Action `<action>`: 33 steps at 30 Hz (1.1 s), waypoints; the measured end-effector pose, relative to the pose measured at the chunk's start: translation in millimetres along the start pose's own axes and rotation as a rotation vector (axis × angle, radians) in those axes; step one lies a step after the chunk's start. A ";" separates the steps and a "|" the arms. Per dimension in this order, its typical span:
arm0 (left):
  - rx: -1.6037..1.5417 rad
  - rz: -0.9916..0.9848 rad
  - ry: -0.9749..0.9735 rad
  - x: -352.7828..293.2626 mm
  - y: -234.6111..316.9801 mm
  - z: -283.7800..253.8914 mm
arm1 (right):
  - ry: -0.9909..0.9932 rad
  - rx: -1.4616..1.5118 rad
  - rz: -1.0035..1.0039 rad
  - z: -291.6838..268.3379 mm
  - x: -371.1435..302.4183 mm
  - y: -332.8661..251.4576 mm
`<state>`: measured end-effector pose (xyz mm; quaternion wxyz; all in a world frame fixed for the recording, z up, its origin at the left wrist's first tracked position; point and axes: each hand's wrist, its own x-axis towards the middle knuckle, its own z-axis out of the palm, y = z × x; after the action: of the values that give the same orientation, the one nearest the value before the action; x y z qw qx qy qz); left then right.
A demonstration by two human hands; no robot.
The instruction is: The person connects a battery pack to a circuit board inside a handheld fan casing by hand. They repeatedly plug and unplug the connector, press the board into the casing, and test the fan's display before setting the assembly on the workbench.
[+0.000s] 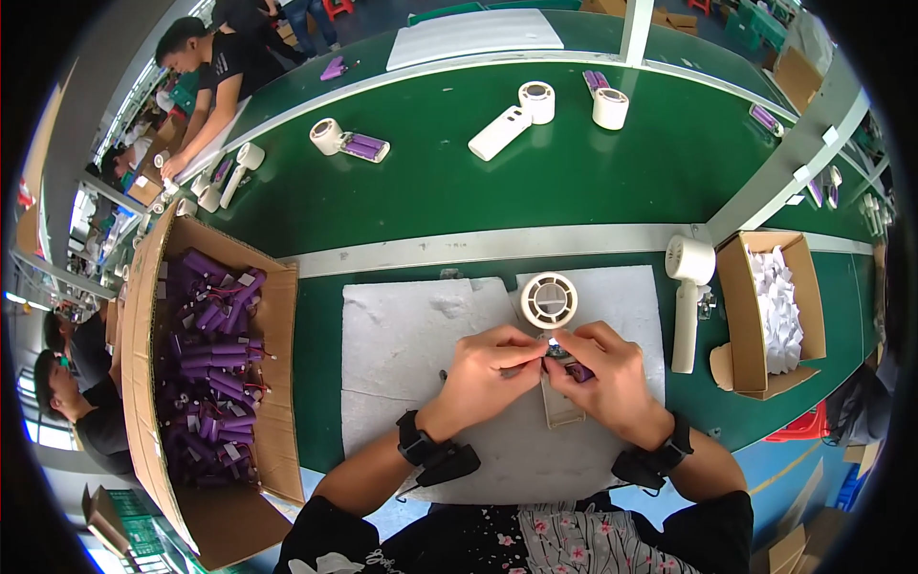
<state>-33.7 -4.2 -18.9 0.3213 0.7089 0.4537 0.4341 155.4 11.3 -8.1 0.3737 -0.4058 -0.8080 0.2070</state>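
Observation:
A white handheld fan [549, 300] lies on a grey foam mat [411, 383] in front of me, its round head pointing away and its handle open. At the fan's neck, a small part of a circuit board shows between my fingertips. My left hand [492, 371] is closed in a pinch beside the neck; whatever it pinches is too small to make out. With thumb and fingers closed, my right hand [612, 378] grips the handle from the other side. Beneath its fingers a purple battery [578, 371] is partly hidden.
On the left, a cardboard box [282, 383] holds many purple battery packs. A smaller box [744, 330] of white paper pieces stands right, beside another white fan [687, 301]. Several fans lie across the green table [421, 206], beyond a metal rail [478, 247]. A person [225, 72] works far left.

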 end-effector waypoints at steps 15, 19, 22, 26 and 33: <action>-0.204 -0.248 -0.123 7.3 5.2 -2.9 | -0.101 0.124 0.180 -17.4 8.7 6.2; -0.326 -0.282 -0.170 5.6 1.9 0.7 | -0.142 0.171 0.193 -18.3 10.7 5.0; -0.313 -0.298 -0.161 6.2 4.2 -0.1 | -0.182 0.179 0.178 -20.8 10.0 7.0; -0.312 -0.330 -0.233 7.3 4.3 -3.7 | -0.234 0.171 0.147 -24.0 12.2 10.3; -0.360 -0.292 -0.232 6.8 2.1 -6.9 | -0.168 0.063 0.049 -18.2 10.5 6.1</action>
<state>-37.7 1.7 -12.0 0.5514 0.6125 0.4267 0.3725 168.4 23.9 4.1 0.3119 -0.3948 -0.8193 0.2749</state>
